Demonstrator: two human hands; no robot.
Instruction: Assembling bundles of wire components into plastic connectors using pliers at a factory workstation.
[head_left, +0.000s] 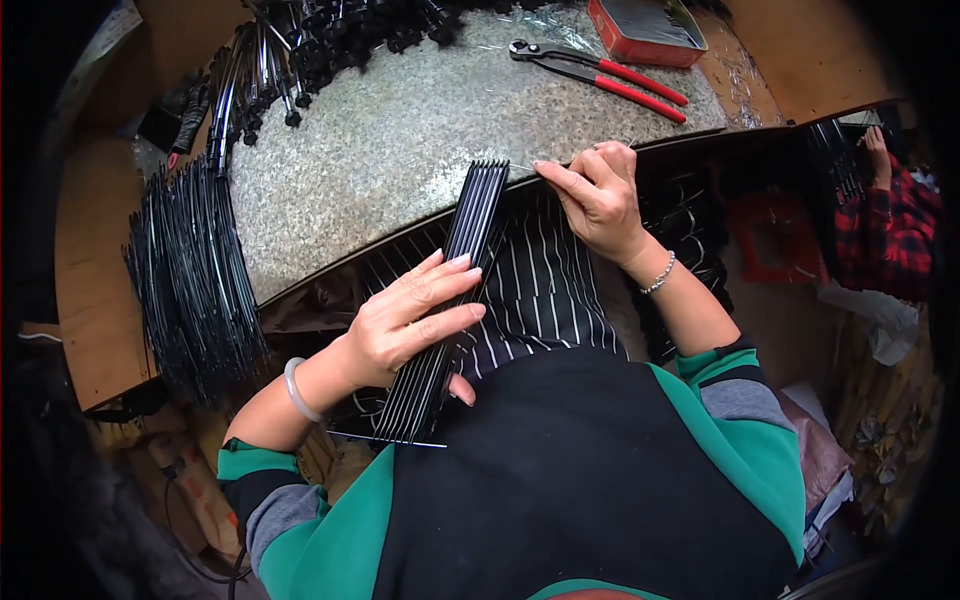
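A flat bundle of slim black metal ribs (470, 235), like umbrella ribs, slants from my lap up to the worktable's near edge. Its far tips lie side by side just over that edge. My left hand (410, 315) grips the bundle around its middle, fingers across the top and thumb showing underneath. A thin silvery wire (520, 167) runs from the rib tips to my right hand (598, 198), which pinches it between thumb and forefinger. Another thin, light rod (420, 442) crosses the bundle's near end.
On the speckled worktable (370, 150) lie red-handled pincers (600, 80) beside a red tin (650, 35) with thin wire pieces. Black ribs (190, 270) hang over the left edge; black-ended rods (290, 60) pile up behind. At right, another person's hand (877, 150) and plaid sleeve show.
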